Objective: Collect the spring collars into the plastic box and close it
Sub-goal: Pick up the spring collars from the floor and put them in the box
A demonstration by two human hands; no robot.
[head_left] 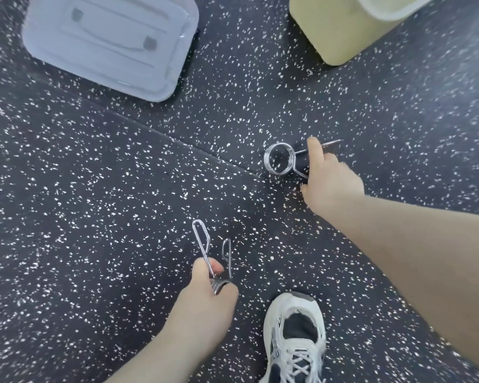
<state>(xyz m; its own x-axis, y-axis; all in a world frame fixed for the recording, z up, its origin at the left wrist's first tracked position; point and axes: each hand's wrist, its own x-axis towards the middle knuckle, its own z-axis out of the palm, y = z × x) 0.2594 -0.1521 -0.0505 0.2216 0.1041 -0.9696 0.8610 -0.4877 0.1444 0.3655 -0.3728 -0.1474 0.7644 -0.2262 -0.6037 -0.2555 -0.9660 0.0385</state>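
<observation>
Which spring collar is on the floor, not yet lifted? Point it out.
The spring collar by the right hand, coil resting on the speckled floor. The other collar is off the floor in the left hand, handles pointing up.

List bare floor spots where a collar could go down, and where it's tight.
Free: the wide floor stretch between the lid and the left hand; also between lid and yellow box. Tight: around the right hand at the floor collar, and beside the shoe.

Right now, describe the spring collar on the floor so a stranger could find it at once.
On the speckled floor, look below the yellow bin. The collar on the floor lies at the right hand; the other collar is held in the left hand.
</observation>
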